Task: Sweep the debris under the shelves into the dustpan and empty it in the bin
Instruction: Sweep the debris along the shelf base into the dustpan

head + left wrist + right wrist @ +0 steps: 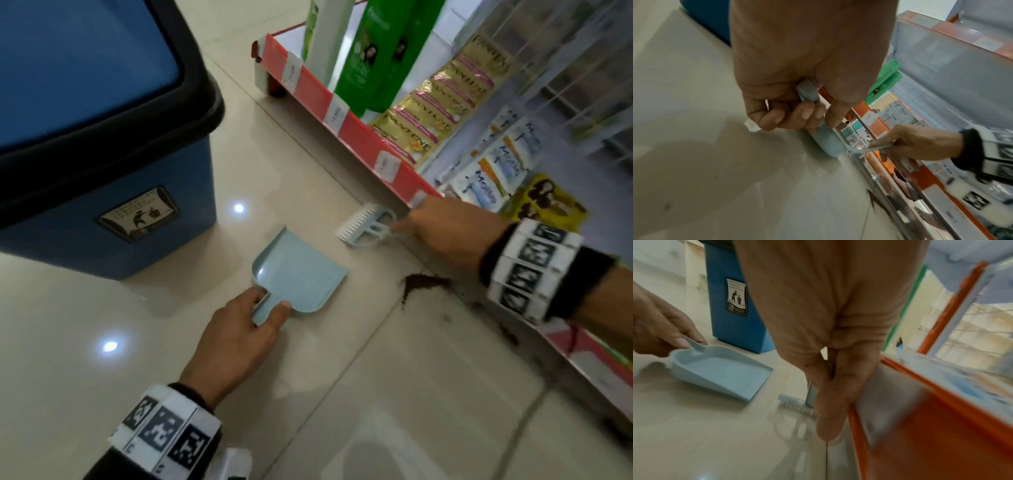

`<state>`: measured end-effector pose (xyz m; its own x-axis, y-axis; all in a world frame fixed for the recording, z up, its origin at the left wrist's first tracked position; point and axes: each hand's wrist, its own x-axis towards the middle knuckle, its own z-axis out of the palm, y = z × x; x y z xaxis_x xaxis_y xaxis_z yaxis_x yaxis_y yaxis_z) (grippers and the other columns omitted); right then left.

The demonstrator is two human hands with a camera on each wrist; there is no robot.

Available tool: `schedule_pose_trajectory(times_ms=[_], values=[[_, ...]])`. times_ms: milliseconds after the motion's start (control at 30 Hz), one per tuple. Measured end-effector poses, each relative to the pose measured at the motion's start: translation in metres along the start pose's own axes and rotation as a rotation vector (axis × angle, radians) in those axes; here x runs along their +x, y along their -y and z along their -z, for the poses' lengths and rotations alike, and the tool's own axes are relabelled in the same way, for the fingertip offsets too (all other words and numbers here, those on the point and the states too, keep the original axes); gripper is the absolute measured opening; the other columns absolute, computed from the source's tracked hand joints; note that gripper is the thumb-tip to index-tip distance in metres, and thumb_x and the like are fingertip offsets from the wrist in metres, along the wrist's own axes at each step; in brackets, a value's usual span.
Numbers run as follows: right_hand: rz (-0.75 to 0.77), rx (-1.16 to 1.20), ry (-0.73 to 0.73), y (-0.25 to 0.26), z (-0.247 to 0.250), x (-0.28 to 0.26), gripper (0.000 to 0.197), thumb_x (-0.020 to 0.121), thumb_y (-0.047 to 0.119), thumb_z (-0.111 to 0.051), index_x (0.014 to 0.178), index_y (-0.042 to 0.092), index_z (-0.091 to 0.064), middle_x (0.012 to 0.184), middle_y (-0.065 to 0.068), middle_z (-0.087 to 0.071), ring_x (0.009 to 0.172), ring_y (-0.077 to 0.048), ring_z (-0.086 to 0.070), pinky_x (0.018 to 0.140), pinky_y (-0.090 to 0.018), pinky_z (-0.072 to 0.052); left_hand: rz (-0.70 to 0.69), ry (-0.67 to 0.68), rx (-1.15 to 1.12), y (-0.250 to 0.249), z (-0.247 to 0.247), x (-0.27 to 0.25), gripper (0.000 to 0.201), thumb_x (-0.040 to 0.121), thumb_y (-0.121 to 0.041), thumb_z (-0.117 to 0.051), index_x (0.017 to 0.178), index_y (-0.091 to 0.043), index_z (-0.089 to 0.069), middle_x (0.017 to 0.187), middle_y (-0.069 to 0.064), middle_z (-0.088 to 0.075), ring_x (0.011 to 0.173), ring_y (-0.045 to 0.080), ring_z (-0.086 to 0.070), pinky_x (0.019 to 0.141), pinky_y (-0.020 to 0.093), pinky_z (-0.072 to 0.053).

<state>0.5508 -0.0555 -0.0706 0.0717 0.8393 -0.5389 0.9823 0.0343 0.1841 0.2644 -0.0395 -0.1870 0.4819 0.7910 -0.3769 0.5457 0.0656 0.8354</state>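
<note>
A pale blue dustpan [299,270] [723,374] lies flat on the tiled floor, and my left hand [239,332] [797,100] grips its short handle. To its right my right hand [445,233] [830,386] holds the handle of a small pale blue brush [366,224] [797,404], whose white bristles rest on the floor beside the shelf edge. A patch of dark brown debris [421,284] [875,201] lies on the floor at the foot of the shelf, below my right wrist.
A blue bin [102,192] [737,309] with a black rim stands at the left, beyond the dustpan. The red-edged bottom shelf [359,137] runs diagonally on the right, stocked with green bottles [370,58] and sachet packs [435,102].
</note>
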Motion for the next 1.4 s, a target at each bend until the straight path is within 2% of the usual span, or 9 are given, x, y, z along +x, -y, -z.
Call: schedule_pose_trajectory(times_ms=[133, 233, 333, 500, 733, 900, 1067, 1233, 1400], values=[[-0.083, 0.09, -0.038, -0.007, -0.005, -0.035, 0.039, 0.1, 0.015, -0.042, 0.132, 0.029, -0.059, 0.116, -0.016, -0.062, 0.102, -0.034, -0.064, 0.084, -0.04, -0.055, -0.028, 0.064, 0.012, -0.004, -0.009, -0.008, 0.023, 0.093, -0.048, -0.056, 0.079, -0.029, -0.059, 0.065, -0.03, -0.06, 0.057, -0.01, -0.054, 0.048, 0.011, -0.035], [-0.121, 0.111, -0.22, 0.0, 0.002, -0.013, 0.03, 0.095, 0.011, -0.052, 0.122, 0.015, -0.065, 0.104, -0.016, -0.065, 0.093, -0.036, -0.063, 0.073, -0.034, -0.047, -0.051, 0.079, 0.014, -0.01, -0.017, -0.007, 0.025, 0.092, -0.051, -0.055, 0.085, -0.027, -0.062, 0.066, -0.017, -0.064, 0.056, -0.007, -0.054, 0.052, 0.017, -0.037], [-0.118, 0.211, -0.373, 0.017, 0.008, 0.017, 0.029, 0.101, 0.015, -0.048, 0.125, 0.017, -0.063, 0.109, -0.016, -0.066, 0.101, -0.035, -0.063, 0.084, -0.037, -0.052, -0.076, 0.081, 0.026, -0.016, -0.021, -0.004, 0.028, 0.092, -0.051, -0.055, 0.088, -0.025, -0.064, 0.067, -0.008, -0.064, 0.054, -0.004, -0.054, 0.054, 0.022, -0.039], [-0.123, 0.212, -0.251, 0.023, -0.011, 0.022, 0.036, 0.1, 0.008, -0.04, 0.128, 0.014, -0.061, 0.11, -0.016, -0.067, 0.099, -0.034, -0.066, 0.089, -0.043, -0.055, -0.084, 0.025, 0.098, -0.017, -0.014, -0.003, 0.03, 0.091, -0.053, -0.055, 0.082, -0.025, -0.061, 0.063, -0.008, -0.062, 0.054, 0.001, -0.057, 0.05, 0.021, -0.039], [-0.208, 0.186, 0.006, -0.016, -0.06, -0.09, 0.041, 0.095, 0.004, -0.044, 0.128, 0.021, -0.061, 0.116, -0.012, -0.064, 0.105, -0.03, -0.063, 0.089, -0.042, -0.055, -0.055, 0.029, 0.061, -0.008, -0.012, -0.017, 0.039, 0.092, -0.051, -0.056, 0.077, -0.016, -0.06, 0.06, -0.005, -0.053, 0.051, 0.006, -0.045, 0.054, 0.027, -0.039], [-0.198, 0.384, -0.224, -0.018, -0.048, -0.098, 0.028, 0.096, 0.008, -0.05, 0.113, 0.018, -0.07, 0.09, -0.009, -0.068, 0.077, -0.024, -0.063, 0.063, -0.033, -0.049, -0.048, 0.028, 0.144, -0.017, -0.014, -0.026, 0.038, 0.09, -0.05, -0.058, 0.076, -0.015, -0.06, 0.057, -0.005, -0.051, 0.05, 0.009, -0.044, 0.051, 0.026, -0.037], [-0.05, 0.43, -0.458, 0.02, -0.023, -0.024, 0.038, 0.098, 0.003, -0.047, 0.128, 0.019, -0.063, 0.08, 0.004, -0.053, 0.074, -0.013, -0.05, 0.068, -0.025, -0.037, -0.022, 0.018, 0.156, -0.021, -0.016, -0.032, 0.05, 0.09, -0.053, -0.059, 0.079, -0.004, -0.059, 0.058, 0.002, -0.048, 0.053, 0.016, -0.042, 0.053, 0.03, -0.035], [0.089, 0.332, -0.358, 0.033, -0.026, 0.015, 0.044, 0.099, 0.004, -0.046, 0.135, 0.024, -0.058, 0.101, -0.006, -0.069, 0.078, -0.018, -0.059, 0.072, -0.027, -0.045, -0.022, -0.045, 0.252, -0.018, -0.013, -0.042, 0.042, 0.091, -0.047, -0.06, 0.071, -0.009, -0.058, 0.054, 0.0, -0.05, 0.049, 0.015, -0.044, 0.049, 0.027, -0.033], [0.078, 0.282, -0.176, -0.012, -0.07, -0.052, 0.043, 0.097, 0.01, -0.045, 0.134, 0.027, -0.059, 0.092, -0.009, -0.069, 0.077, -0.023, -0.064, 0.069, -0.028, -0.047, -0.027, -0.033, 0.273, -0.009, -0.009, -0.047, 0.053, 0.08, -0.062, -0.051, 0.07, -0.01, -0.056, 0.056, 0.002, -0.049, 0.051, 0.017, -0.044, 0.052, 0.029, -0.036]])
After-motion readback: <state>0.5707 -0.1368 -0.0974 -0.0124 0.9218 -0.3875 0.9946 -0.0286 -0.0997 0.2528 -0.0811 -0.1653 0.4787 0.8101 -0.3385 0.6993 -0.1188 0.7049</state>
